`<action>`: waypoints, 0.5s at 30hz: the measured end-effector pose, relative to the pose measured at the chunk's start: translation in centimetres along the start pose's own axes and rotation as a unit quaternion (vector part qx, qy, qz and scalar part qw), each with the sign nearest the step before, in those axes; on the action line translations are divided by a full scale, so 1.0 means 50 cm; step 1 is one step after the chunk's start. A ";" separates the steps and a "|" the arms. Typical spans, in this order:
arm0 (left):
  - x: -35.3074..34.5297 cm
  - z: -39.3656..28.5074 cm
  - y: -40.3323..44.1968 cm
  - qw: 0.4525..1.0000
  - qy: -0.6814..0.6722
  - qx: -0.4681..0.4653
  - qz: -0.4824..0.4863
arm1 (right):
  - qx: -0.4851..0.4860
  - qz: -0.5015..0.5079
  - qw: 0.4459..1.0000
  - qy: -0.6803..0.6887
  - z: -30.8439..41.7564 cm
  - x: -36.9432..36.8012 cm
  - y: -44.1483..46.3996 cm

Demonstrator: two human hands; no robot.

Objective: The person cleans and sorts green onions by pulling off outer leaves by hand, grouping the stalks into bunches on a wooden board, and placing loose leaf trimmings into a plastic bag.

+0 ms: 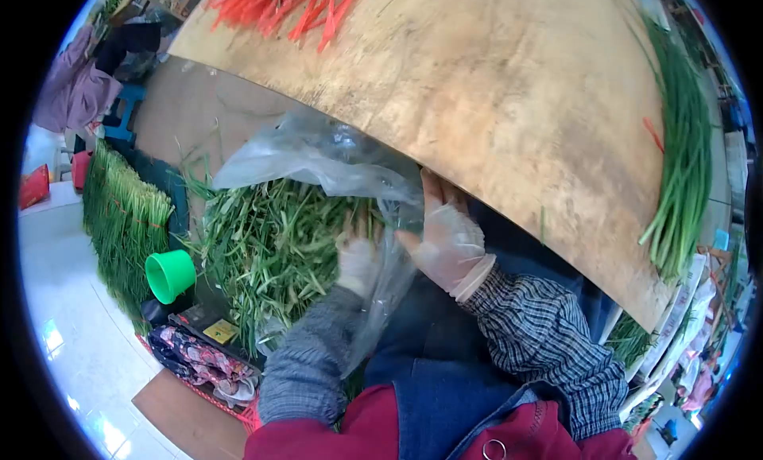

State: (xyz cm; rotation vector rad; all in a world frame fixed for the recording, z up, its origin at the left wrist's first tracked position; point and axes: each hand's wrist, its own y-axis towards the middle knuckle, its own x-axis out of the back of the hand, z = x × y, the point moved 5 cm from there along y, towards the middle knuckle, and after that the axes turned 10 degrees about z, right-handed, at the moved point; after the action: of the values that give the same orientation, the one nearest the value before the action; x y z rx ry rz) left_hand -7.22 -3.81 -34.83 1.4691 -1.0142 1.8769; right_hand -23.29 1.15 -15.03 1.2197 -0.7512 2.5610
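My left hand (358,257), in a pale glove, presses into a heap of loose green leaves and trimmings (270,253); its fingers are spread and partly sunk among them. A clear plastic bag (306,158) lies open around the heap's upper and right sides. My right hand (447,241), gloved with bare fingertips, is just right of the bag, at the edge of the wooden board (509,86). Its fingers are stretched and apart, with nothing held in them.
Red strips (286,3) lie on the board's top left, and a long green bundle (683,158) on its right. Bundled greens (127,221) and a green cup (170,275) are at the left. A person (79,86) is at the upper left.
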 end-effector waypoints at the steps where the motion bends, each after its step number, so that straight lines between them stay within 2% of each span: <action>1: -0.020 -0.035 -0.009 0.999 -0.050 -0.011 0.016 | -0.002 -0.023 1.000 0.007 0.000 0.024 -0.015; 4: 0.102 -0.016 0.045 0.964 -0.206 -0.021 0.164 | 0.083 -0.038 0.995 0.046 -0.039 0.073 -0.070; 5: 0.113 0.000 0.090 0.946 -0.217 -0.018 0.241 | 0.139 -0.105 0.983 0.064 -0.073 0.099 -0.097; 6: 0.151 0.005 0.093 0.980 -0.101 -0.095 0.142 | 0.156 -0.123 0.976 0.087 -0.110 0.115 -0.120; 7: 0.190 0.010 0.091 0.989 0.031 -0.142 0.020 | 0.127 -0.149 0.976 0.091 -0.159 0.133 -0.174; 8: 0.227 0.028 0.123 0.974 -0.010 -0.007 0.227 | 0.109 -0.174 0.974 0.096 -0.198 0.157 -0.221; 9: 0.265 0.037 0.129 0.977 -0.062 -0.016 0.205 | 0.076 -0.223 0.959 0.161 -0.251 0.164 -0.267; 10: 0.327 0.022 0.129 0.989 -0.072 -0.011 0.129 | 0.047 -0.269 0.936 0.223 -0.299 0.167 -0.317; 12: 0.438 -0.045 0.127 0.982 -0.118 -0.140 -0.048 | -0.028 -0.337 0.889 0.309 -0.389 0.150 -0.421; 13: 0.488 -0.085 0.122 0.951 -0.289 -0.109 -0.030 | -0.061 -0.361 0.869 0.334 -0.426 0.136 -0.468; 14: 0.540 -0.125 0.133 0.889 -0.450 -0.082 -0.010 | -0.085 -0.392 0.844 0.356 -0.450 0.136 -0.497; 15: 0.571 -0.167 0.147 0.883 -0.441 -0.153 -0.052 | -0.106 -0.421 0.808 0.399 -0.479 0.108 -0.511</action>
State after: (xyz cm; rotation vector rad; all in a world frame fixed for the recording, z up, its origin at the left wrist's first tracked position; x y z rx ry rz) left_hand -24.98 -2.00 -9.95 2.1520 -1.4887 0.8511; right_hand -32.71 35.32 -14.42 0.1949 -0.1918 1.8492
